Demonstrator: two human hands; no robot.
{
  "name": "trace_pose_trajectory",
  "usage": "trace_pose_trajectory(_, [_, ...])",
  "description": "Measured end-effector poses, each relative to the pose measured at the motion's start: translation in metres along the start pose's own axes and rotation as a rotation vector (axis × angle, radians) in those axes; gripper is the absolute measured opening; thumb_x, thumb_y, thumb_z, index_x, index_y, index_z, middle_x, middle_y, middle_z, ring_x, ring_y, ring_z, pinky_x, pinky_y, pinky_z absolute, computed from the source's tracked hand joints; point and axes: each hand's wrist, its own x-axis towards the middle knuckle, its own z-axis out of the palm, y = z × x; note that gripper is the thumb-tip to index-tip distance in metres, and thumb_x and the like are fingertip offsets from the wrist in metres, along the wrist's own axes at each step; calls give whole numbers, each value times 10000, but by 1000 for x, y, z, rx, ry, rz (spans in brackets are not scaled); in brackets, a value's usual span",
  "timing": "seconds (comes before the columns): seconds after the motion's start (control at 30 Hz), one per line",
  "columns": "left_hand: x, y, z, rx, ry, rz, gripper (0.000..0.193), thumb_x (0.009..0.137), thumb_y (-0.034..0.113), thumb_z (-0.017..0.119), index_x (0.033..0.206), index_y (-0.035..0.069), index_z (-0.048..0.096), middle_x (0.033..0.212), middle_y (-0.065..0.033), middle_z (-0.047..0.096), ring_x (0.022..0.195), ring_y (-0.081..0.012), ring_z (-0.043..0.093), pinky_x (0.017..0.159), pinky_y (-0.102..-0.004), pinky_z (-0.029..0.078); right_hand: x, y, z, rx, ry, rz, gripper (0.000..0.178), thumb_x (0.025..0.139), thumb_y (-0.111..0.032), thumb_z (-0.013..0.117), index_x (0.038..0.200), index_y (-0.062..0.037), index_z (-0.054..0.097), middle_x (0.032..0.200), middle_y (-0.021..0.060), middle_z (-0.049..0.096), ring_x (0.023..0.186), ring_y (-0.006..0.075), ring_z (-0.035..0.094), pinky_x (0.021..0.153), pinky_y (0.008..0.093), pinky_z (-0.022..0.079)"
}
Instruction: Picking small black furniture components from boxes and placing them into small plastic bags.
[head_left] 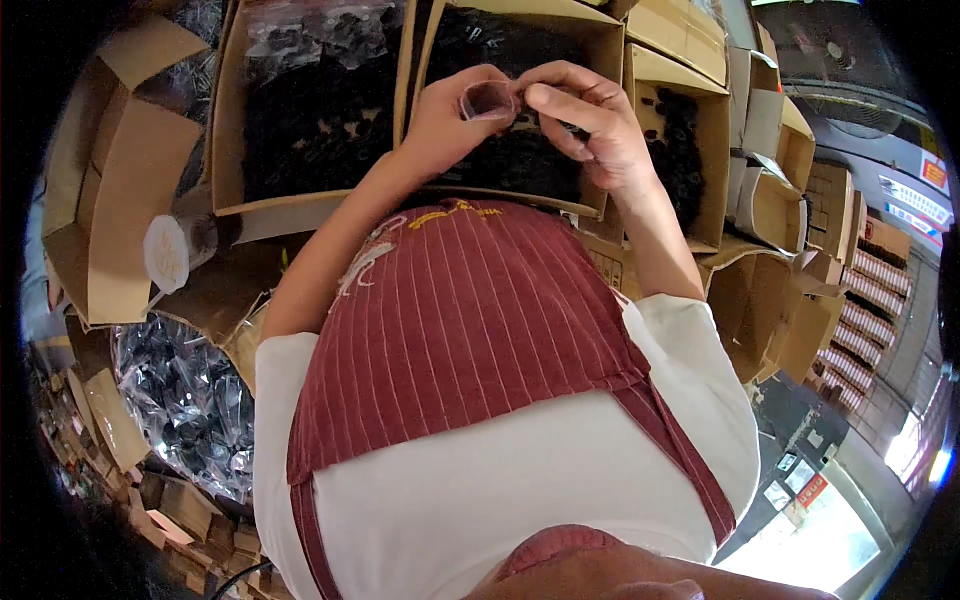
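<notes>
clear plastic piece [488, 101] between hands [447, 122], cardboard boxes [229, 120] of black parts [320, 135] beneath

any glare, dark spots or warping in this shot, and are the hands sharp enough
Head view: a pale panel at lower right washes out; glints speckle the plastic bag at left; black parts merge into dark masses; fisheye bends straight edges and the rim goes black; the left hand and right hand look reasonably sharp.
</notes>
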Motion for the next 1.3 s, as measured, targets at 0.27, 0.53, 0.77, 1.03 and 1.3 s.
trace_pose_trajectory(0.27, [0,2,4,1,82,73,351,892,62,720,1229,50,621,1070,-45,677,1010,-125,627,914,-314,500,8,-7,14,-300,61,-73,339,1061,-311,502,1174,-64,704,687,-33,554,553,15,390,458,194,254])
trace_pose_trajectory(0.53, [1,-2,1,134,-26,-40,221,899,77,718,1107,54,648,974,-24,663,955,-122,628,879,-302,516,16,-21,0,117,-82,70,391,1036,-275,426,1243,-16,634,921,4,632,517,54,344,448,217,234])
trace_pose_trajectory(0.77, [-1,-1,2,23,22,40,215,899,82,725,1089,49,632,978,-24,644,917,-125,622,843,-305,513,19,-13,2,103,-166,-14,378,1021,-239,467,1284,-12,616,983,8,666,517,43,347,459,216,243])
trace_pose_trajectory(1.03, [0,-4,5,-39,64,37,302,873,85,756,1145,40,633,1047,-41,660,995,-139,632,889,-318,514,21,-5,8,-123,-28,-93,229,985,-123,616,1165,-55,741,946,7,733,538,12,390,486,193,296])
trace_pose_trajectory(1.3, [-1,-7,3,-43,95,71,322,875,93,755,1165,22,632,1120,-68,660,1040,-157,631,926,-338,510,26,-1,11,-255,-94,-151,305,1012,-140,543,1271,-55,682,1133,30,733,553,18,408,498,186,336])
